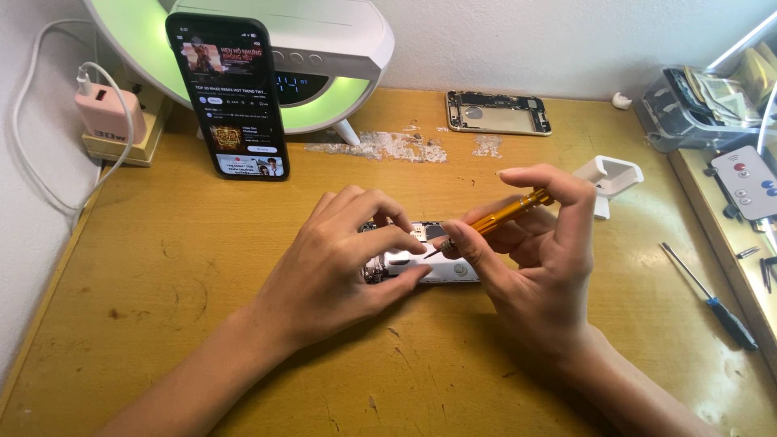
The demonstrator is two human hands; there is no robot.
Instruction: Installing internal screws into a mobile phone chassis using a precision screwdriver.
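Observation:
An opened phone body [441, 267] with exposed parts lies flat in the middle of the wooden desk [162, 267]. My left hand [336, 259] rests on its left side, fingers pressing down on it. My right hand [538, 251] pinches a small yellow-handled screwdriver [506, 212], held slanted, with its tip down on the phone's inside near my left fingertips. Much of the phone is hidden under both hands.
An upright black phone [229, 93] with a lit screen leans on a white lamp-clock [283, 48] at the back. A bare phone frame [498, 112], a white plastic holder [611, 176], a black-handled screwdriver [712, 299], a pink charger [109, 113] and a side shelf with a remote [749, 182] surround the work.

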